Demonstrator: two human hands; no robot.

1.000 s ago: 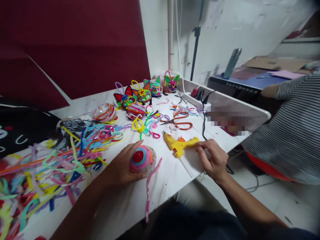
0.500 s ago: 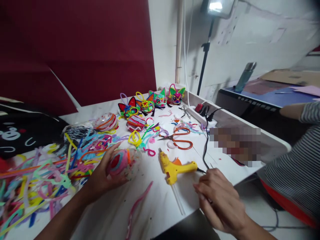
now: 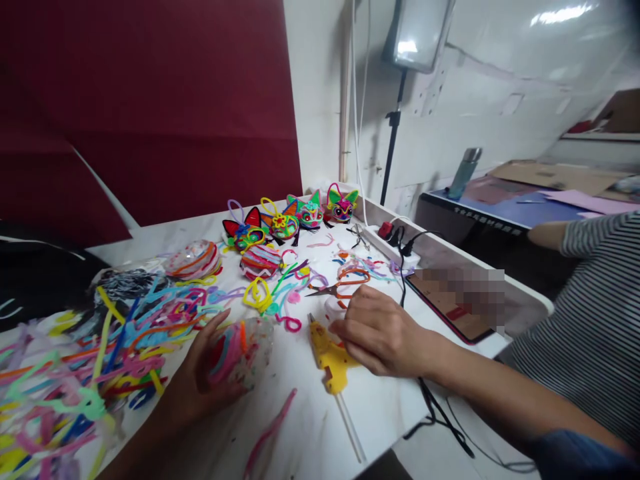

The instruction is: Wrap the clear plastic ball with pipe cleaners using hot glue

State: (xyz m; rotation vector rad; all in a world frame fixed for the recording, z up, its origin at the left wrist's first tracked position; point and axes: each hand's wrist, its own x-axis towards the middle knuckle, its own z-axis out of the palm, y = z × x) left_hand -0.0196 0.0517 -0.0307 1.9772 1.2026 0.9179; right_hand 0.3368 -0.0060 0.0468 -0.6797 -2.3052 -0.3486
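Note:
My left hand [image 3: 200, 373] is wrapped round a clear, rounded plastic form [image 3: 257, 350] with pink, blue and orange pipe cleaner strips on its side. Over the handle of a yellow glue gun [image 3: 325, 353] is my right hand [image 3: 383, 333], its fingers curled. It hides most of that handle, and I cannot see whether it grips it or holds something small. A clear glue stick [image 3: 350, 427] sticks out of the gun's rear. Beyond the hand lie orange-handled scissors [image 3: 353, 283], partly covered. A pink pipe cleaner [image 3: 273, 433] lies on the near tabletop.
Colourful pipe cleaners [image 3: 85, 393] are heaped at left. Several animal-head ornaments [image 3: 307, 210] stand at the back, with striped rounded forms [image 3: 260, 261] before them. A power strip [image 3: 387, 243] and a phone [image 3: 445, 307] lie at right, near a person in a striped top [image 3: 585, 307].
My right hand has moved left and away from me, from beside the table's front edge to over the glue gun's handle. The view has turned right. My left hand still holds the plastic form.

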